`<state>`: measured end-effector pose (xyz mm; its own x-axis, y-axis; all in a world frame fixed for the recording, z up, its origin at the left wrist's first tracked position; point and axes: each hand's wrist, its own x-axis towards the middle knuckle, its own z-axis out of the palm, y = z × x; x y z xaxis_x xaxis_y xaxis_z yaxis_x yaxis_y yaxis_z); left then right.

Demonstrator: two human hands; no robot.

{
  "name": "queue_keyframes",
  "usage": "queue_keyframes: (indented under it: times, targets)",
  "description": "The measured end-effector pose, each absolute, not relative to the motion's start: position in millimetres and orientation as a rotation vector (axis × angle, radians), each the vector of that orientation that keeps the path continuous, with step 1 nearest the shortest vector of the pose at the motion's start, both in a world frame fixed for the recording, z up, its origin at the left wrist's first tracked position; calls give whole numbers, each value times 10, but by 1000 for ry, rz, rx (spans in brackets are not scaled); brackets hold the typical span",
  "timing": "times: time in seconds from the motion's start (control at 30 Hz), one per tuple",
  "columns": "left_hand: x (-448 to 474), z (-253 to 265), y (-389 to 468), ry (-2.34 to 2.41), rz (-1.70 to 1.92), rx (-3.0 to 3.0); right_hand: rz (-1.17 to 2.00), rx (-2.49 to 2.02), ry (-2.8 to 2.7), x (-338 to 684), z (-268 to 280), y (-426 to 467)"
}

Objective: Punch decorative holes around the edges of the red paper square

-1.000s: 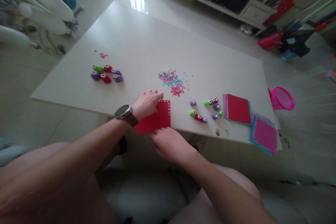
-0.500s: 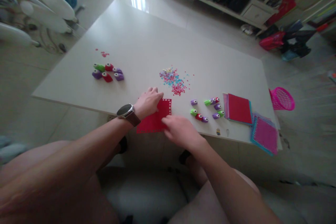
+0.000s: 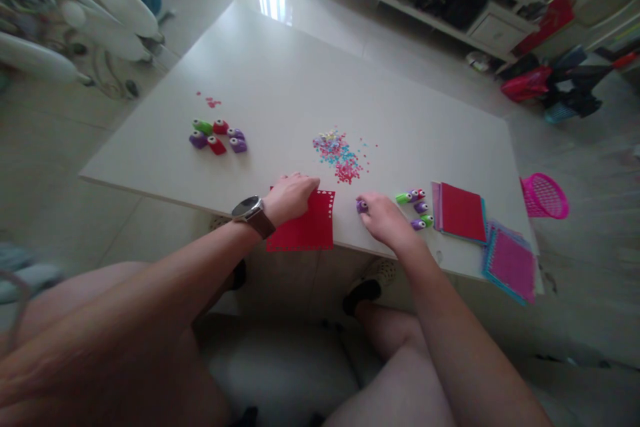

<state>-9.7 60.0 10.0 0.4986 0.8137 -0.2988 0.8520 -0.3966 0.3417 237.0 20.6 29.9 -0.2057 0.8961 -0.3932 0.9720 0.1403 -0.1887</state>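
Note:
A red paper sheet [image 3: 305,232] lies over the near table edge, with small shapes punched along its borders, clearest at the top right corner. My left hand [image 3: 293,197], a watch on its wrist, is closed at the sheet's top edge; its fingertips are partly hidden. To the right of the sheet, my right hand [image 3: 383,215] is closed around a small purple craft punch [image 3: 362,206] on the table. Just beyond that hand stand several more punches [image 3: 421,207] in green, purple and red.
Tiny coloured paper cut-outs [image 3: 343,157] lie scattered mid-table. Another group of craft punches [image 3: 217,137] stands at left, near a few red bits [image 3: 213,103]. Stacked red paper [image 3: 463,212] and punched purple and blue sheets [image 3: 513,263] lie at right. A pink basket [image 3: 545,195] is beyond the table.
My right hand has left the red sheet, moved right and closed on a purple punch. My left hand stays at the sheet's top edge, its fingers drawn closer together. The view has shifted slightly.

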Motion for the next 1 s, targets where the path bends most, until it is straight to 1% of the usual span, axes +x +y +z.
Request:
queue_keyframes:
  times: [0.1,0.2,0.37,1.0]
  targets:
    - [-105,103,619,1369,-127,2255,-711,1811,2234,2293,306,198]
    - [-107,86,656,1367,-83,2191,-749,1806,2222,2225,318,169]
    - [-86,56,701,1388,-35,2094,-720,1798,2217,2167,325,130]
    - [-20,112,692,1403,-95,2004,-726,1794,2311,2117,352,107]
